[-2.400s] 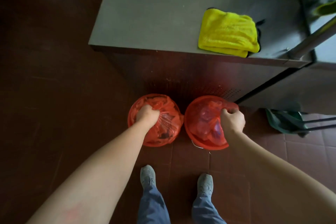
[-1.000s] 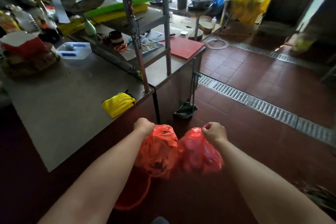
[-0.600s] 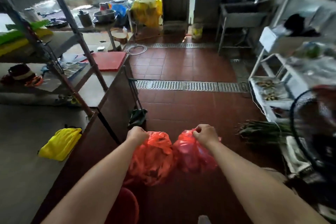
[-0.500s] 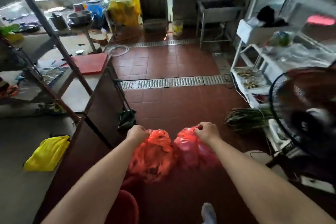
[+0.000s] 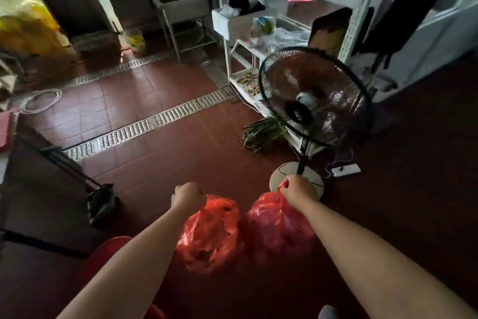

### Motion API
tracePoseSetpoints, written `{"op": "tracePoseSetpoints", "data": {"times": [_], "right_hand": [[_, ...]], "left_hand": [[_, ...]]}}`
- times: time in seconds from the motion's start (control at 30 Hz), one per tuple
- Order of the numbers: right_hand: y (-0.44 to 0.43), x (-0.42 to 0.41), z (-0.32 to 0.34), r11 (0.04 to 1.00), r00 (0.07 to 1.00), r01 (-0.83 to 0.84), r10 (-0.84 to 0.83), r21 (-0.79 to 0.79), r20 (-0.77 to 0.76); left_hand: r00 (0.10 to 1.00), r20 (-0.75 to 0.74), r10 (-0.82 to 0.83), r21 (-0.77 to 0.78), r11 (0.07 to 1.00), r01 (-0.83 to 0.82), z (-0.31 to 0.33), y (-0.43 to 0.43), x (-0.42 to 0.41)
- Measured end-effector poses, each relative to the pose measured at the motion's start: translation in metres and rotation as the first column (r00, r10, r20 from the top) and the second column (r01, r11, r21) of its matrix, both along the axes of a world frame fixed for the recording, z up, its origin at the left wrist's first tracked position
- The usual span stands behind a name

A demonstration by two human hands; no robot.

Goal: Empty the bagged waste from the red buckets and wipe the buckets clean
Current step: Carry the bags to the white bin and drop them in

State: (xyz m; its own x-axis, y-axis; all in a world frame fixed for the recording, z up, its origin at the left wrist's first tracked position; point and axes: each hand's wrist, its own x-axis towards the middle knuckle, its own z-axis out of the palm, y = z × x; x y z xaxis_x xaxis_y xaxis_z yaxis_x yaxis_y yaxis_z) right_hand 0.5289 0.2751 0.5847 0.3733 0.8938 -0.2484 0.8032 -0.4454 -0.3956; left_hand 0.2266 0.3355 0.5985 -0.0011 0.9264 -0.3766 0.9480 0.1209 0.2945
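Observation:
Two full red waste bags hang side by side in front of me, clear of the floor. My left hand grips the gathered top of the left red bag. My right hand grips the knotted top of the right red bag. Both fists are closed round the plastic. Part of a red bucket shows low on the left, mostly hidden behind my left forearm.
A black standing fan on a round base stands just beyond my right hand, with a power strip beside it. A dustpan leans on the dark counter at left. A floor drain grate crosses the red tiles. White shelving stands behind.
I lifted both bags out of the buckets and turned right, away from the counter. The fan now stands right ahead, and the yellow cloth has left the view.

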Motion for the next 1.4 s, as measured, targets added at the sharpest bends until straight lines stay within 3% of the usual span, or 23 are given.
{"op": "tracePoseSetpoints", "data": {"times": [0.13, 0.27, 0.37, 0.53, 0.73, 0.87, 1.1, 1.27, 1.4], "right_hand": [[-0.043, 0.081, -0.009, 0.996, 0.995, 0.034, -0.041, 0.087, 0.089], [-0.088, 0.176, -0.020, 0.992, 0.983, 0.021, -0.044, 0.128, 0.177], [-0.120, 0.252, -0.026, 0.992, 0.978, 0.035, -0.058, 0.119, 0.201], [-0.163, 0.385, -0.023, 0.992, 0.975, 0.083, -0.100, 0.093, 0.198], [-0.199, 0.524, -0.021, 0.961, 0.955, 0.260, -0.270, 0.094, 0.120], [-0.218, 0.614, -0.019, 0.883, 0.885, 0.454, -0.462, 0.117, 0.051], [-0.231, 0.782, -0.016, 0.755, 0.753, 0.651, -0.655, 0.071, 0.066], [-0.224, 0.887, -0.004, 0.672, 0.666, 0.736, -0.740, 0.083, 0.095], [-0.206, 0.979, 0.016, 0.593, 0.586, 0.795, -0.805, 0.126, 0.090]], "left_hand": [[0.969, -0.124, -0.215, 0.053, 0.973, 0.223, -0.009, -0.013, 0.081], [0.827, -0.316, -0.466, 0.088, 0.853, 0.514, -0.016, -0.031, 0.182], [0.763, -0.364, -0.534, 0.125, 0.784, 0.608, -0.023, -0.050, 0.265], [0.721, -0.306, -0.622, 0.144, 0.718, 0.681, -0.023, -0.071, 0.411], [0.676, -0.258, -0.690, 0.094, 0.678, 0.729, -0.021, -0.081, 0.578], [0.672, -0.171, -0.721, 0.080, 0.669, 0.739, -0.018, -0.071, 0.694], [0.517, -0.127, -0.846, 0.126, 0.503, 0.855, -0.038, -0.032, 0.903], [0.348, -0.057, -0.936, 0.080, 0.343, 0.936, -0.040, 0.006, 1.035], [0.352, -0.036, -0.935, 0.143, 0.343, 0.928, -0.026, 0.037, 1.137]]}}
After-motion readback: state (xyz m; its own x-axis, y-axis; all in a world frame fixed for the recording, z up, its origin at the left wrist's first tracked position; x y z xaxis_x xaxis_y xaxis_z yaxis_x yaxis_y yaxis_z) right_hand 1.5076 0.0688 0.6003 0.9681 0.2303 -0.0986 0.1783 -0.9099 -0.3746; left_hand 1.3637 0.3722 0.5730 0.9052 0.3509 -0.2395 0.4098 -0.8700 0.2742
